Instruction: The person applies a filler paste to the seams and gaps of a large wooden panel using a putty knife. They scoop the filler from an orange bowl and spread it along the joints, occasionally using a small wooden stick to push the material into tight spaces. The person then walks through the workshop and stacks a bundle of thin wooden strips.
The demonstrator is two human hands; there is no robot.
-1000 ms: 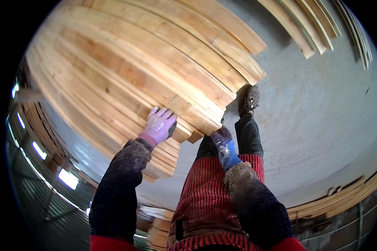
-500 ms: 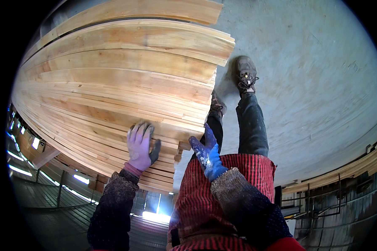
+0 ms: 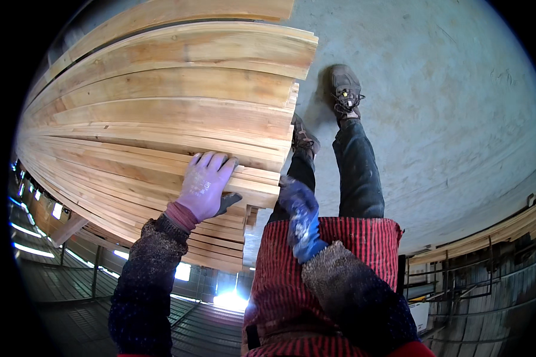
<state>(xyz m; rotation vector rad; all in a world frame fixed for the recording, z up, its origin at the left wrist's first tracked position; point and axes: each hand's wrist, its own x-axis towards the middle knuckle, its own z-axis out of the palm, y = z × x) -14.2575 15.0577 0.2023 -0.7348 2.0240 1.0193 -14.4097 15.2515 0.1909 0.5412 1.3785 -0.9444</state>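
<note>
A stack of long pale wooden boards (image 3: 178,80) fills the left side, with their ends toward the right. My left hand (image 3: 205,181), in a purple glove with dark fingertips, is closed over the upper edge of a few narrow boards (image 3: 253,185) on the near side of the stack. Its thumb rests on their near face. A narrow dark gap shows behind these boards. My right hand (image 3: 302,217), in a paint-marked blue glove, is at their right end. Its fingers are blurred and partly turned away, so their grip is unclear.
Grey concrete floor (image 3: 435,107) stretches to the right. My shoes (image 3: 345,89) stand beside the board ends, below a red-and-black striped apron (image 3: 339,285). More boards (image 3: 488,238) lie at the far right, near metal racks. A wooden beam (image 3: 69,229) juts out at left.
My left hand has closed over the narrow boards, which have shifted and parted from those behind. My right hand has turned and its spread fingers have drawn in at the board ends.
</note>
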